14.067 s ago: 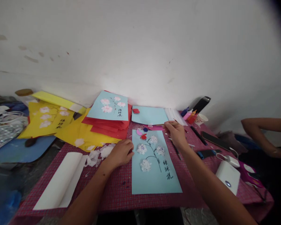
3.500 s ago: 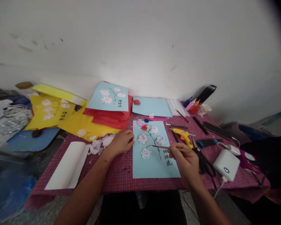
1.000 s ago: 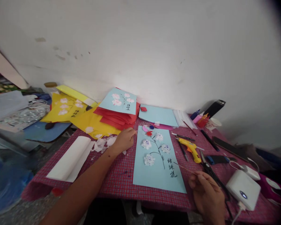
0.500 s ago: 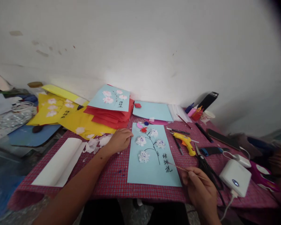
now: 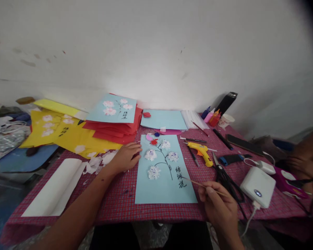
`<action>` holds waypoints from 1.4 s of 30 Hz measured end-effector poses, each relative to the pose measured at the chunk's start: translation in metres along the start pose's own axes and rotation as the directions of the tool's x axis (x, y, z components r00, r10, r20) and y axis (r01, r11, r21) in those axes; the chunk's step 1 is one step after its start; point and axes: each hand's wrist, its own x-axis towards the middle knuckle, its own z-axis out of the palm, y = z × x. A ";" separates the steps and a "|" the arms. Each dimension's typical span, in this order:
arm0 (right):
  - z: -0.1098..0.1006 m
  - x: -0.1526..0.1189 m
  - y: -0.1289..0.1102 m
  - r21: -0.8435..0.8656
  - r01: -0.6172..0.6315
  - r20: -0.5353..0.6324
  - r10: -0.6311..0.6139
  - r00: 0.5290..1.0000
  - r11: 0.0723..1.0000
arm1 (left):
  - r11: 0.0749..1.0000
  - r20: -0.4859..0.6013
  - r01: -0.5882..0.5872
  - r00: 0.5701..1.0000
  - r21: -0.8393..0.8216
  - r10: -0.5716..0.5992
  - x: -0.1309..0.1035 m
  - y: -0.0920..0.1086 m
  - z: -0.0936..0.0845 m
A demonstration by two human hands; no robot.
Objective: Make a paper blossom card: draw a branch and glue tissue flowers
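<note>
A light blue sheet (image 5: pixel 156 192) lies on the checked cloth, bearing several white paper flowers with purple specks, dark stems and black characters. My right hand (image 5: pixel 219 201) pinches a thin stick (image 5: pixel 195 182), its tip over the sheet beside the characters. At the sheet's upper left edge rests my left hand (image 5: pixel 127 157), palm down with its fingers slightly apart, holding nothing. Small dabs of pink, red (image 5: pixel 154 142) and dark blue sit at the top of the sheet, above the flowers.
Right side: yellow glue gun (image 5: pixel 202 150), black scissors (image 5: pixel 228 182), white power bank (image 5: pixel 258 187), paint bottles and a paper cup (image 5: pixel 226 120). Left side: folded white paper (image 5: pixel 53 187), red sheets (image 5: pixel 114 130), yellow sheets (image 5: pixel 75 139). A person's arm shows at the far right.
The view has shifted, so the table items appear further left. My left hand's fingers look more spread. My right hand still holds the stick, whose tip stays near the characters.
</note>
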 end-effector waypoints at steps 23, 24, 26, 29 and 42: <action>0.024 -0.011 0.000 -0.394 0.099 0.032 -0.095 0.995 0.914 | 0.999 -0.010 0.000 1.000 -0.051 0.000 0.003 0.010 -0.008; 0.030 -0.012 0.000 -0.438 0.124 0.088 -0.095 0.992 0.890 | 0.999 -0.011 -0.001 1.000 -0.051 0.000 0.002 0.010 -0.008; 0.043 -0.012 0.003 -0.478 0.189 0.180 -0.115 0.977 0.858 | 0.999 -0.008 0.000 1.000 -0.044 -0.001 0.002 0.010 -0.008; 0.054 -0.009 0.009 -0.477 0.248 0.186 -0.179 0.966 0.843 | 0.999 -0.004 0.017 1.000 -0.030 -0.018 0.001 0.010 -0.006; 0.055 -0.007 0.011 -0.572 0.253 0.247 -0.131 0.960 0.780 | 0.998 0.022 0.036 0.999 -0.045 -0.035 0.002 0.011 -0.006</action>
